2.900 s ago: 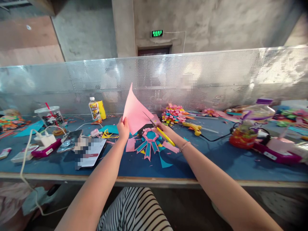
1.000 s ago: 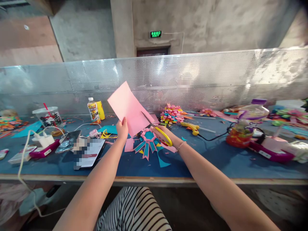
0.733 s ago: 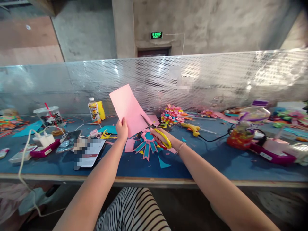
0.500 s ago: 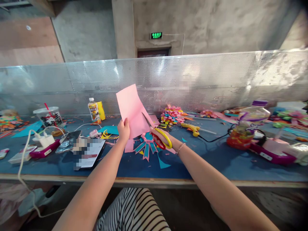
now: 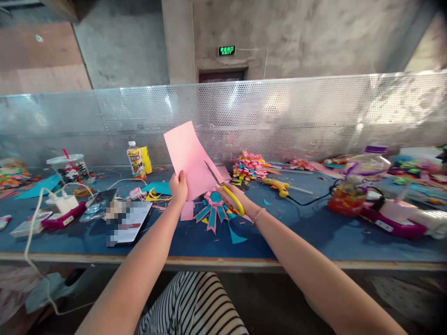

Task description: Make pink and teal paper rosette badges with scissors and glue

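Pink sheet (image 5: 190,163): tilting above the desk (image 5: 296,237), long axis running up-left toward the far edge
Scissors (image 5: 239,203): pointing up-left across the sheet
Left hand (image 5: 179,187): fingers pinching the sheet's lower left side
Right hand (image 5: 246,197): fingers curling round the handles
Rosette (image 5: 210,216): lying below, toward the near edge

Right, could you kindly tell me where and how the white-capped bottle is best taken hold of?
Probably around the middle of the bottle, coming from its near left side: it stands upright and slim, with a yellow object close on its right.
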A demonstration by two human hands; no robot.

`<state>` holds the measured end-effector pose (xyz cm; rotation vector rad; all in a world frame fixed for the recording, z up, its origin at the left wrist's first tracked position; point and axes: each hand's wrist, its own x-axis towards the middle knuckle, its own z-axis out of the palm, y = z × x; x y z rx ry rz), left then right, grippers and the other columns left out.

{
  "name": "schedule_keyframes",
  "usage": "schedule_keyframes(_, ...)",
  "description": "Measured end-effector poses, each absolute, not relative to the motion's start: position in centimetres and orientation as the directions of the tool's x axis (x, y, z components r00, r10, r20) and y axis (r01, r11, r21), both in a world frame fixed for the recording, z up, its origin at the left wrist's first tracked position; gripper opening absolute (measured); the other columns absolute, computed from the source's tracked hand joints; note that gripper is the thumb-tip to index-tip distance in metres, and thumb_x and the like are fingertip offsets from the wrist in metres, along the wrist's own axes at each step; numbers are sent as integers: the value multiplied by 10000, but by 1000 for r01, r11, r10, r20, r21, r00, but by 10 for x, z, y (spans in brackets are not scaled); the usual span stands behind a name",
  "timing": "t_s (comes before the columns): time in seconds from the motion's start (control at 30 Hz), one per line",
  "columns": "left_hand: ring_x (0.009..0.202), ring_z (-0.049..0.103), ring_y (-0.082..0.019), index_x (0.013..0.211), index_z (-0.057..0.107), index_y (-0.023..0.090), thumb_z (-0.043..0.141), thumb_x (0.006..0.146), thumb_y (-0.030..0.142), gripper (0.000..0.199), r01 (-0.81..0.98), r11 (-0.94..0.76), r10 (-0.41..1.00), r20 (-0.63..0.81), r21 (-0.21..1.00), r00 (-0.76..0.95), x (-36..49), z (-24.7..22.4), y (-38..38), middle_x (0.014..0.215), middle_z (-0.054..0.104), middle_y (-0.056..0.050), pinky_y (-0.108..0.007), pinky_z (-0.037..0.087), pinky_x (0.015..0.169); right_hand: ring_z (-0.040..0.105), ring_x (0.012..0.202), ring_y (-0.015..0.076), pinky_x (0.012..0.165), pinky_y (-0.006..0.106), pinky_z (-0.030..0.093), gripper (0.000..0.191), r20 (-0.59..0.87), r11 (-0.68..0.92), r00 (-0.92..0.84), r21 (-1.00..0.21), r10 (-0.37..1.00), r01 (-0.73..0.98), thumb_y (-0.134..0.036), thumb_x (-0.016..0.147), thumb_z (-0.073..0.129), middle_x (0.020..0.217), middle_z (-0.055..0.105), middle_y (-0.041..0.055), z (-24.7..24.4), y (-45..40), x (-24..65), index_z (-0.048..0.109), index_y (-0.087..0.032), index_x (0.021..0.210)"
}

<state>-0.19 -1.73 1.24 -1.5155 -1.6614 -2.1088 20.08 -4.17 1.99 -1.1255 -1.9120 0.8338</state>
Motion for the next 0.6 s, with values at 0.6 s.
schedule_keyframes(0.6,797,622,-250,758,600,149,422,834,415,329,618,-400,541,719,677,-437,3,15,-22,789,662,-128,-321,445,698,280,273,53,272,192,235,479,183,274,-408,-945,894,176,-655,790,394,392,342,-71,22,-49,201,356,-207,624)
